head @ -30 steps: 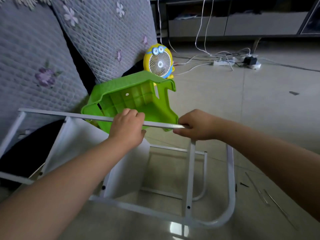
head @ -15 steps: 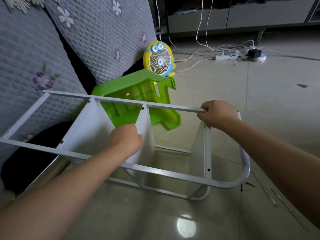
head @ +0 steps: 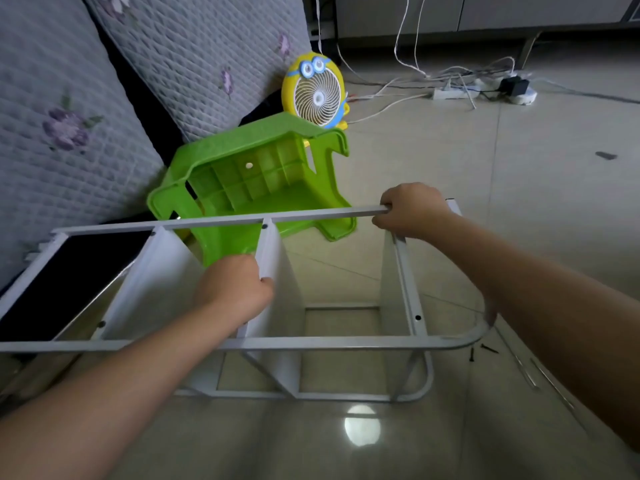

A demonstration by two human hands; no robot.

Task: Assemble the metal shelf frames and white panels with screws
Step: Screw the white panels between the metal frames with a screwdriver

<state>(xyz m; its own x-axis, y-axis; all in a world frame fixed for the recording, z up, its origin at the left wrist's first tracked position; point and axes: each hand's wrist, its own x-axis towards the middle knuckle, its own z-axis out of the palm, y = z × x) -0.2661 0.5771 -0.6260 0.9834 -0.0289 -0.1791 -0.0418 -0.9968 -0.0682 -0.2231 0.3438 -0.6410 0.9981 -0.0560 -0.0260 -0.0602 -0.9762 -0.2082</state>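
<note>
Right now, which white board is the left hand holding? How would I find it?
Find the green stool tipped on its side; the metal shelf frame lies just in front of it. Yours is the middle panel of three standing inside, the only one the left hand grips.

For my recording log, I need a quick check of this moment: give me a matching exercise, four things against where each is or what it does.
Things:
1 left hand
2 right hand
3 green stool
4 black screws

States:
a tipped on its side beyond the metal frame
b grips the far rail at its end
c holds the middle white panel by its top edge
d lie on the floor right of the frame

Pairs: 1-c; 2-b; 3-a; 4-d
</note>
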